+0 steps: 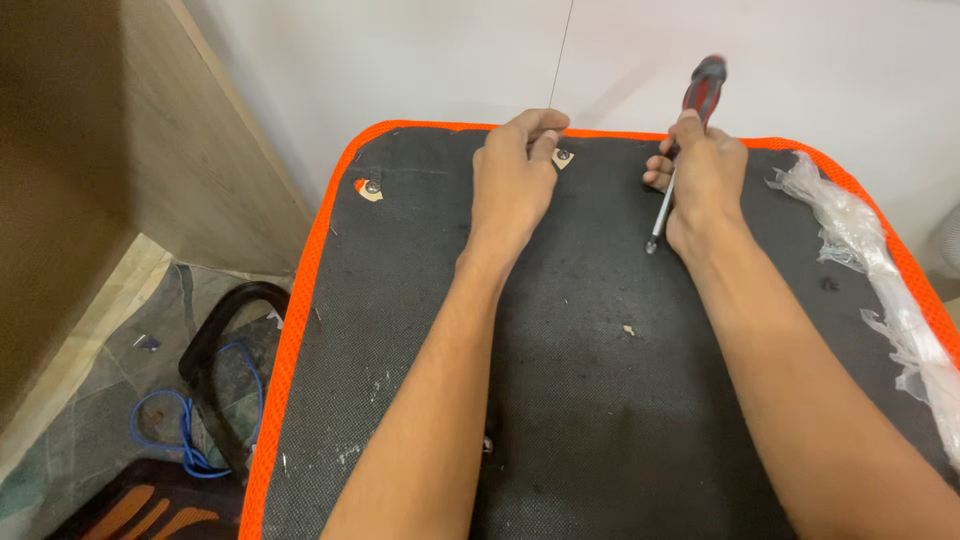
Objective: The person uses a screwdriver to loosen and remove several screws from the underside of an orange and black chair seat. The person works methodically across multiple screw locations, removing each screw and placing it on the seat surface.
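The right hand (705, 175) is wrapped in a fist round the shaft of a screwdriver (680, 150) just below its red and black handle, which sticks up past the knuckles toward the white wall (400, 50). The tool's long axis runs from that handle down and slightly left to the metal tip, which points back toward the person and rests on or just above the black fabric panel (560, 400) (contact is too fine to judge). The bolt (563, 157) lies to the left of that tip and farther from the person, near the panel's orange-trimmed far edge (300, 300). The left hand (515, 175) is the nearer one to it: its fingers curl over the far edge while the thumb and forefinger close in on the bolt's small tan washer patch, touching or all but touching it. A second bolt (371, 187) on a like patch sits well apart toward the left corner. Crumpled clear plastic wrap (880, 270) trails down the right edge, and a blue cable (185, 430) lies on the floor at the left.
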